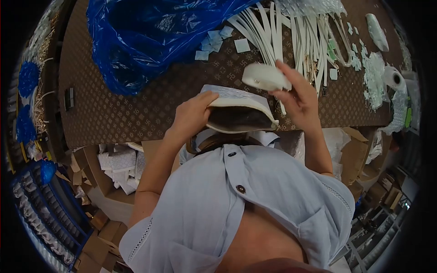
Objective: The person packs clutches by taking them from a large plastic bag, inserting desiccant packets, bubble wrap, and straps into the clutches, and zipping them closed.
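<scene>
My left hand (193, 113) grips the left end of a white zippered pouch (243, 101) near the table's front edge. The pouch's zip is undone, and its dark lining shows through the wide mouth. My right hand (298, 98) holds a thick, rounded white bundle (264, 77) between thumb and fingers, just above and to the right of the pouch. That bundle is slightly blurred, and its exact kind cannot be made out. It is apart from the pouch mouth.
A crumpled blue plastic bag (136, 41) covers the table's far left. White straps (273, 27) lie fanned out at the back, near pale square packets (242, 45). Bubble wrap (400, 102) hangs at the right edge. Below the table stands a cardboard box (109, 191) with white pouches.
</scene>
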A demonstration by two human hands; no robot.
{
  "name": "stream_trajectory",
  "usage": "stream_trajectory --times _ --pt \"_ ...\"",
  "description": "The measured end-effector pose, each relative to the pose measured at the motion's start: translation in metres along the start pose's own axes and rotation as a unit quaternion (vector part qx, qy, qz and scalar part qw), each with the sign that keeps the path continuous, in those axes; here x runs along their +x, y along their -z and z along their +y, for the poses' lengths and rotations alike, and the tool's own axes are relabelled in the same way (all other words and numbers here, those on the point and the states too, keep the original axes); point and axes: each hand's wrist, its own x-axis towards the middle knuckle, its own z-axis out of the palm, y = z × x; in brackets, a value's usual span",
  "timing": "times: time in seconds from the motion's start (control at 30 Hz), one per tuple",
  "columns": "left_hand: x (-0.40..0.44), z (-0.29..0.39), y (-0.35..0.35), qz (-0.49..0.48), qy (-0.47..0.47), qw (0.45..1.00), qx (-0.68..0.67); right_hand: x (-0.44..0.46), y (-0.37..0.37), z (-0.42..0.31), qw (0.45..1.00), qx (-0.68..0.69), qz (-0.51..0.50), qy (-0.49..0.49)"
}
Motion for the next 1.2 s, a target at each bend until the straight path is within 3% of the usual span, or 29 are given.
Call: stream_trajectory --times 0.1,0.13,0.2,0.33,0.4,0.5,0.63,0.73,0.77,0.83,0.9,0.93,0.97,1.0,1.03,1.07,1.1,1.13,1.2 --pt "0.013 -0.004 -0.008 0.061 0.009 0.998 -0.034 -0.004 -0.007 -0.018 0.982 -0.075 -0.167 -0.046" --pt "0.018 -0.004 -0.008 0.102 -0.013 0.995 -0.014 -0.006 -0.011 -0.013 0.982 -0.078 -0.167 -0.044" --pt "0.023 -0.005 -0.008 0.092 -0.012 0.996 -0.002 -0.013 -0.019 -0.003 0.956 -0.162 -0.241 -0.033" --pt "0.03 0.0 0.0 0.032 0.035 0.999 0.018 -0.005 -0.049 0.006 0.934 -0.214 -0.286 -0.001" --pt "0.035 0.0 -0.003 0.033 0.035 0.998 0.03 0.0 -0.076 0.026 0.875 -0.295 -0.385 0.0" --pt "0.04 -0.001 -0.003 0.028 0.046 0.998 0.043 -0.002 -0.115 0.066 0.826 -0.34 -0.449 -0.02" --pt "0.042 -0.007 -0.003 0.056 0.022 0.998 0.028 0.012 -0.121 0.061 0.845 -0.344 -0.408 0.032" --pt "0.045 0.001 0.01 0.046 0.084 0.995 -0.019 0.035 -0.094 0.035 0.798 -0.339 -0.496 -0.048" --pt "0.045 0.0 0.008 0.043 0.084 0.995 -0.02 0.036 -0.088 0.03 0.811 -0.322 -0.482 -0.07" --pt "0.044 -0.001 0.005 0.259 -0.047 0.965 0.007 0.032 -0.075 0.024 0.826 -0.304 -0.465 -0.096" --pt "0.038 0.002 0.009 0.251 -0.102 0.962 0.029 0.017 -0.054 0.018 0.95 -0.213 -0.225 -0.032" --pt "0.035 0.004 0.009 0.244 -0.157 0.955 0.053 0.014 -0.042 0.012 0.95 -0.213 -0.226 -0.036" --pt "0.034 0.007 0.007 0.24 -0.159 0.956 0.051 0.013 -0.03 0.005 0.969 -0.156 -0.161 -0.103" --pt "0.032 0.01 0.003 0.191 -0.205 0.958 0.066 0.01 -0.021 0.002 0.976 -0.098 -0.093 -0.169" --pt "0.031 0.013 0.001 0.141 -0.252 0.954 0.083 0.003 -0.016 0.01 0.976 -0.098 -0.09 -0.172" --pt "0.03 0.016 0.001 0.138 -0.256 0.953 0.082 -0.008 -0.015 0.022 0.976 0.034 -0.034 -0.212" --pt "0.03 0.02 0.004 0.024 -0.209 0.971 0.112 -0.015 -0.016 0.029 0.954 0.166 0.023 -0.247" --pt "0.03 0.023 0.006 -0.088 -0.159 0.973 0.141 -0.018 -0.02 0.027 0.953 0.185 0.038 -0.237" --pt "0.038 0.033 0.005 -0.135 -0.161 0.966 0.153 -0.029 -0.033 0.036 0.95 0.192 0.072 -0.235"
